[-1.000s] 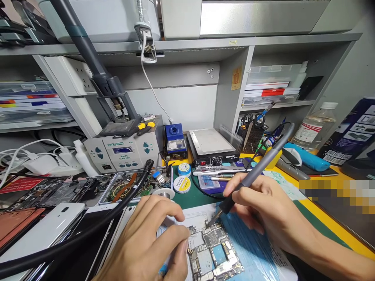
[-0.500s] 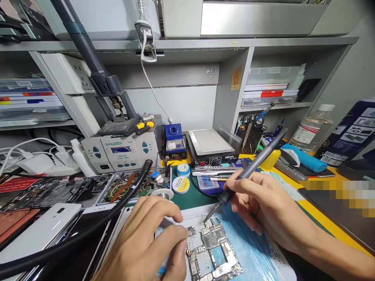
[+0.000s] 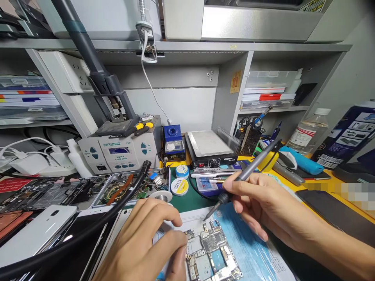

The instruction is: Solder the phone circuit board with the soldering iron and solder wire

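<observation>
In my right hand (image 3: 258, 199) is a grey soldering iron (image 3: 254, 162), held like a pen. Its thin tip points down-left at the top edge of a phone circuit board (image 3: 212, 242); whether it touches cannot be told. The board lies on a white and blue printed sheet (image 3: 249, 234). My left hand (image 3: 149, 238) is curled at the board's left edge, index finger and thumb closed there. The exact grip under those fingers is hidden. Behind the left hand stands a spool of solder wire (image 3: 160, 196).
Two small round tins (image 3: 179, 186) sit behind the sheet. A black hose (image 3: 99, 224) crosses phones (image 3: 38, 230) on the left. Farther back are a hot air station (image 3: 120, 154), a blue soldering station (image 3: 172, 142) and a heating plate (image 3: 209, 144). A bottle (image 3: 309, 130) stands right.
The view has shifted slightly. The soldering iron leans a little lower at its rear end, its tip still near the board's top edge. My left hand stays at the board's left edge.
</observation>
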`<state>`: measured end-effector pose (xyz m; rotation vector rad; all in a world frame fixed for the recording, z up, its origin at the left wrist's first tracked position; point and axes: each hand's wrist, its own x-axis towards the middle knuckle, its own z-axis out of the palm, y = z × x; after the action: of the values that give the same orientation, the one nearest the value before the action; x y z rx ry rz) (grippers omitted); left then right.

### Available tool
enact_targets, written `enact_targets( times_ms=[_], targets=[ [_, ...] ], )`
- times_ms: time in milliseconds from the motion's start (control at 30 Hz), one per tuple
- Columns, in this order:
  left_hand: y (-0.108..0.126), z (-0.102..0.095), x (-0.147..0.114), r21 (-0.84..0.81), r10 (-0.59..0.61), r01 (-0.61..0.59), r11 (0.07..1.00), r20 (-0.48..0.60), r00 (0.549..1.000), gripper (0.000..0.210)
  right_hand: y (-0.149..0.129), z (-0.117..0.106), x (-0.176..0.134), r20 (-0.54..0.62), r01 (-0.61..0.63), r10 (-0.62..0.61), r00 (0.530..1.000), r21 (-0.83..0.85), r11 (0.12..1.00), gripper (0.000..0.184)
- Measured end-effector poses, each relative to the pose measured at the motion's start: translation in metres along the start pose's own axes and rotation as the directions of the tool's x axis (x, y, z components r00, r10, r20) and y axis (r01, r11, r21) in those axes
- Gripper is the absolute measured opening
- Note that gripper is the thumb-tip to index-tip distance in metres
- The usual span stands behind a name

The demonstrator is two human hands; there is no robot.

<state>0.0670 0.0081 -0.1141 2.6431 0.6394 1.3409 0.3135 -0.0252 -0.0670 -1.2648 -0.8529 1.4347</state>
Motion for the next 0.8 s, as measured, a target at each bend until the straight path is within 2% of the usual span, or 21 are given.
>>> enact_targets(
  times_ms=[100,167,500,800],
  targets=[
    [-0.0002,0.0005,0.0013,-0.001,-0.008,0.008,1.000,0.007,1.000,0.023,0.0004,0.0008,-0.0016,0.023,-0.001,0.001,1.000,0.015,1.000,0.015],
    [-0.0006,0.0006,0.0020,0.001,-0.006,0.006,1.000,0.004,1.000,0.024,-0.0006,0.0011,-0.0030,0.034,-0.003,0.003,0.999,-0.001,1.000,0.011],
    [-0.0012,0.0019,0.0016,0.005,-0.009,0.009,1.000,-0.003,1.000,0.024,-0.0032,0.0043,-0.0061,0.009,-0.011,0.012,1.000,-0.104,0.995,0.010],
    [-0.0011,0.0006,0.0037,0.009,-0.011,0.011,1.000,0.008,1.000,0.024,-0.0044,0.0048,-0.0054,0.004,0.004,-0.004,1.000,-0.127,0.992,0.009]
  ],
)
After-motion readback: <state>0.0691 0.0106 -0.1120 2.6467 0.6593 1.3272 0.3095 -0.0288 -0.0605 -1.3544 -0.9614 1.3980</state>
